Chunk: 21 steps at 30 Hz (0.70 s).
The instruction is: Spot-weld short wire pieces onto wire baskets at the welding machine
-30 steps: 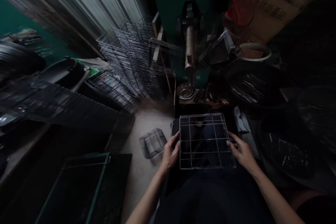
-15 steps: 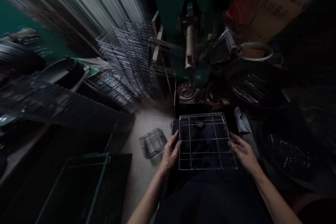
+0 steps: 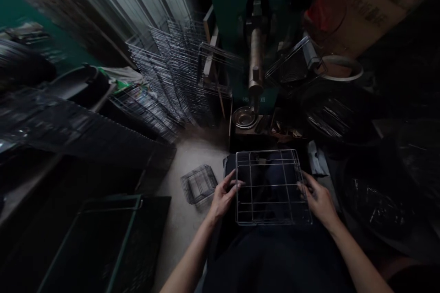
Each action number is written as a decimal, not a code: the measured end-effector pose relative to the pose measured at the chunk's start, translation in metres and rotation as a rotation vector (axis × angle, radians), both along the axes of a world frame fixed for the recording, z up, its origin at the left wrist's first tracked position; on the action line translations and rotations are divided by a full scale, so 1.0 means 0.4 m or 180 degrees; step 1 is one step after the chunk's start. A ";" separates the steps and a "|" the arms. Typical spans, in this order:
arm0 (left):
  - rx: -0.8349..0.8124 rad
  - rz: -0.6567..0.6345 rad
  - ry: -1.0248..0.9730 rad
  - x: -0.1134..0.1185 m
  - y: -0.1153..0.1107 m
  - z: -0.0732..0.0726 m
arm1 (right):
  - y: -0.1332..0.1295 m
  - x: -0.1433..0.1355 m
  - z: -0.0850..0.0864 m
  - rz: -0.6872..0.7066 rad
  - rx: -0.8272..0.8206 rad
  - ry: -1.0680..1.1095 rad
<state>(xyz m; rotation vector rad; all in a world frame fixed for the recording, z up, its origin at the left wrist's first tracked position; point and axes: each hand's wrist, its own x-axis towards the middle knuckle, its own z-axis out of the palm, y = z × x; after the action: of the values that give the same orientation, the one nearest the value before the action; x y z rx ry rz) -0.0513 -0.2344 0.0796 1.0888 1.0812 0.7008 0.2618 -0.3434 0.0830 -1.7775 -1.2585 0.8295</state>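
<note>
A square wire rack [image 3: 270, 186] made of thin metal rods lies level above my lap. My left hand [image 3: 222, 197] grips its left edge, with fingertips reaching in past the side wire. At the opposite edge my right hand [image 3: 318, 199] holds the right side, its fingers curled in between the wires. Beyond the rack stands a green machine [image 3: 228, 4], whose copper-coloured cylindrical arm [image 3: 255, 59] points downward. Beneath that arm sits a small round metal dish [image 3: 244, 117].
A smaller wire basket [image 3: 199, 185] rests on the floor at left. Tall stacks of wire racks [image 3: 168, 71] lean behind it. On the right are dark basins holding metal rods [image 3: 325, 116] and small wire pieces [image 3: 381, 206]. A green-edged frame [image 3: 125, 238] stands lower left.
My left fingers have reached further in over the rack's edge, and my right fingers have curled inward through its wires. The view has shifted slightly; the rack stays over my lap.
</note>
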 end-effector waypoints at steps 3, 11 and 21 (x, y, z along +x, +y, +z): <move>-0.0134 -0.0102 -0.0125 -0.004 0.005 0.004 | 0.002 -0.008 0.016 -0.0084 -0.0008 -0.0395; 0.0077 -0.0083 -0.0028 -0.004 -0.004 0.004 | -0.027 -0.050 0.019 -0.0354 0.0752 -0.1125; 0.1365 -0.0140 0.1394 0.000 -0.012 0.033 | -0.036 -0.035 0.005 -0.0337 0.0247 -0.0448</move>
<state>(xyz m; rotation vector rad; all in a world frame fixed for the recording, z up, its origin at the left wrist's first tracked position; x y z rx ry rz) -0.0513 -0.2391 0.0927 1.6854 1.3034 0.6931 0.2478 -0.3579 0.0849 -1.8486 -1.2567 0.5972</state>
